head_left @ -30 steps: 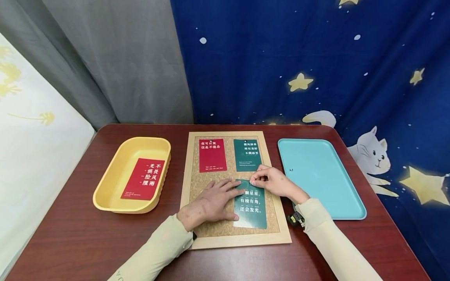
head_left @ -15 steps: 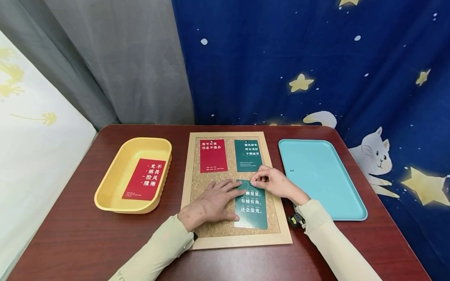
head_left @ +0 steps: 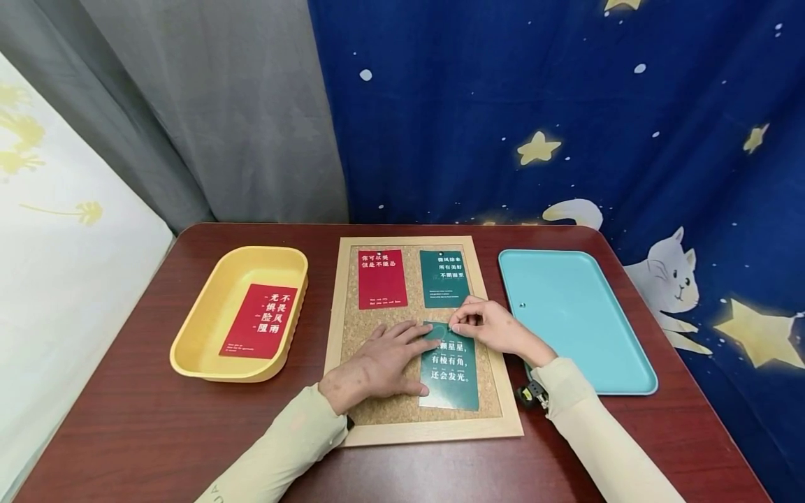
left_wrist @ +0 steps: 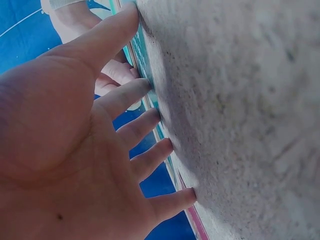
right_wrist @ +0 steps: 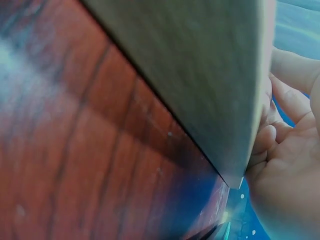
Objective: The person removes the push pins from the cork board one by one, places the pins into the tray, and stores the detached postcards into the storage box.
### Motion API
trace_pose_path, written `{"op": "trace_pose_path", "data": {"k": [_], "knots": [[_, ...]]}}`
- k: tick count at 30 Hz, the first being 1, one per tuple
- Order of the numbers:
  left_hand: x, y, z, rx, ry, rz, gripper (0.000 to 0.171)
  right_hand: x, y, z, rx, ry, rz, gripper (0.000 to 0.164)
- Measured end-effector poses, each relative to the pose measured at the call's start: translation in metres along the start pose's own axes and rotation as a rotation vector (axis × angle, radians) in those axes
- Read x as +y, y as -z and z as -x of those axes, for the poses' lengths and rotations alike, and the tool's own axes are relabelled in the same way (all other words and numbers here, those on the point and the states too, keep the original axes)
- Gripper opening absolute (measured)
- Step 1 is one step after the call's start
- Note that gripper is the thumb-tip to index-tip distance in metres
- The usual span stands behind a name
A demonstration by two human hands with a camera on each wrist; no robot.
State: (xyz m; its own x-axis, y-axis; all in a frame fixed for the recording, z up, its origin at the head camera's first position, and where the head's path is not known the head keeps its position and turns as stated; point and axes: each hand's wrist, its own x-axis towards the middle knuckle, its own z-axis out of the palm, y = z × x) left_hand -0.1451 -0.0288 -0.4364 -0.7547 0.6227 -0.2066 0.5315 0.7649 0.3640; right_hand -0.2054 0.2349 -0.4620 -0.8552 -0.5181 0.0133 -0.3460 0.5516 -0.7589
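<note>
On the framed corkboard (head_left: 371, 328) lies a green card (head_left: 449, 384) with white writing, at the lower right. My left hand (head_left: 383, 360) rests with spread fingers on the cork and the card's left side; in the left wrist view its fingertips (left_wrist: 150, 115) touch the surface. At the card's top edge, my right hand (head_left: 487, 325) pinches a small pushpin, mostly hidden by the fingertips. The right wrist view shows this hand (right_wrist: 285, 135) with curled fingers beyond the board's wooden frame (right_wrist: 215, 100). A red card (head_left: 382, 283) and another green card (head_left: 444, 286) are pinned above.
At the left, a yellow basket (head_left: 207, 300) holds a red card (head_left: 259, 321). To the right stands a blue tray (head_left: 585, 321) with one small pushpin (head_left: 523, 304) in it. The brown table (head_left: 126, 419) ends at curtains behind.
The view has shifted very slightly. Both hands keep their places on the green card, with no clear movement.
</note>
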Motion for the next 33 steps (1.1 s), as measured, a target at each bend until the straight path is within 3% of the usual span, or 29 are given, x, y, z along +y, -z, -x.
{"op": "trace_pose_path", "data": {"k": [33], "knots": [[-0.0005,-0.0006,-0.0014,-0.006,0.01,-0.005,0.081,-0.0022,0.0051,0.0067,0.084,-0.041,-0.048,0.008]]}}
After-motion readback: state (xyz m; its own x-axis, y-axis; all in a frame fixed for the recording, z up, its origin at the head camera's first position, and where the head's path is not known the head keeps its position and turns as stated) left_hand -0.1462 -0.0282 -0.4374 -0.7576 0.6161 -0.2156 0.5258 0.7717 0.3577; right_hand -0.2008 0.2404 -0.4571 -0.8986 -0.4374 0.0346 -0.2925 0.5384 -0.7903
